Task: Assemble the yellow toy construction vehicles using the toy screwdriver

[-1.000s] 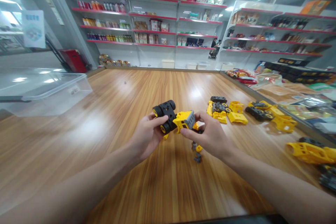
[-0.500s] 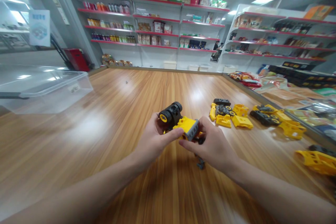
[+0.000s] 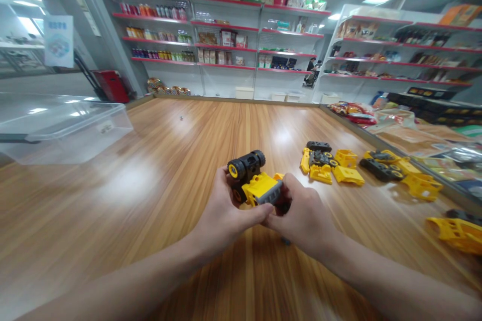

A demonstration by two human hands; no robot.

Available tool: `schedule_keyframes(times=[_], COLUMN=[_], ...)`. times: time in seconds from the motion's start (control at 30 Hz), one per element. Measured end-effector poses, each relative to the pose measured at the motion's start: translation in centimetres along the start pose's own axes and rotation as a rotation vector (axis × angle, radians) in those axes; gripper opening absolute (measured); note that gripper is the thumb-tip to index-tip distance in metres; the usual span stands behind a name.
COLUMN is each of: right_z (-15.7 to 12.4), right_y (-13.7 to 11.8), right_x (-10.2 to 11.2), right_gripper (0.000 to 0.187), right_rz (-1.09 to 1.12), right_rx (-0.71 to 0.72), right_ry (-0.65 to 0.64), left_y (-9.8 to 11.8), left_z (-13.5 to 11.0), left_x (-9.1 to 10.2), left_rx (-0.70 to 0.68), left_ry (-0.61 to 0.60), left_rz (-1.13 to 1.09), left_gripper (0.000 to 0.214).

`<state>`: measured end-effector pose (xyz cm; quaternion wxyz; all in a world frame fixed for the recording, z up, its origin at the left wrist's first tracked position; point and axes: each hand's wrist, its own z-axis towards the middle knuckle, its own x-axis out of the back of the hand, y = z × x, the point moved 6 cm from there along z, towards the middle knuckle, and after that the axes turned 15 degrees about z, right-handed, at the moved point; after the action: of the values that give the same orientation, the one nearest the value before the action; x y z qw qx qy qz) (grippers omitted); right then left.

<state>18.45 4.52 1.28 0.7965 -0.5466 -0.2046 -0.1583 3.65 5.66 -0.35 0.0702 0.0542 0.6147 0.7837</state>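
Note:
A toy truck (image 3: 259, 185) in yellow, black and grey is held between my two hands above the wooden table. Its black wheels with yellow hubs point up and away from me. My left hand (image 3: 226, 210) wraps round the near left side, thumb along the grey edge. My right hand (image 3: 301, 208) is closed on the right end, thumb and fingers pinching near the grey part; what lies under those fingers is hidden. Below my right hand, a small grey piece (image 3: 286, 241) shows on the table, mostly covered.
Yellow and black toy parts (image 3: 320, 158) lie to the right, with more parts (image 3: 402, 170) beyond and a yellow piece (image 3: 455, 230) at the right edge. A clear plastic bin (image 3: 109, 135) stands at the left. Packaged goods (image 3: 354, 113) border the table (image 3: 211, 125) on the right.
The toy truck has tilted, with its wheels turned further into view. My left thumb has slid right along the grey edge, towards my right fingers. The loose parts stay put.

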Motion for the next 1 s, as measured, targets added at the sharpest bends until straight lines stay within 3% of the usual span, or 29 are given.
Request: schedule_keyframes(times=[0.17, 0.4, 0.5, 0.77, 0.9, 1.0], right_z=[-0.1, 0.1, 0.0, -0.5, -0.2, 0.4], right_y=[-0.8, -1.1, -0.8, -0.4, -0.5, -0.5], right_x=[-0.1, -0.9, -1.1, -1.0, -1.2, -0.6], right_gripper=[0.041, 0.044, 0.046, 0.034, 0.034, 0.041], right_rz=[-0.062, -0.113, -0.094, -0.125, -0.067, -0.024], right_rx=[-0.023, -0.054, -0.065, -0.091, -0.062, 0.031], right_ry=[0.021, 0.061, 0.035, 0.007, -0.022, -0.113], left_y=[0.3, -0.1, -0.5, -0.1, 0.1, -0.1], left_z=[0.0, 0.3, 0.3, -0.4, -0.2, 0.4], left_x=[0.3, 0.8, 0.8, -0.5, 0.1, 1.0], left_rx=[0.055, 0.125, 0.113, 0.078, 0.059, 0.080], left_ry=[0.022, 0.024, 0.016, -0.046, 0.015, 0.036], left_rz=[-0.058, -0.095, -0.139, -0.122, -0.055, 0.011], left_gripper=[0.071, 0.057, 0.050, 0.066, 0.065, 0.063])
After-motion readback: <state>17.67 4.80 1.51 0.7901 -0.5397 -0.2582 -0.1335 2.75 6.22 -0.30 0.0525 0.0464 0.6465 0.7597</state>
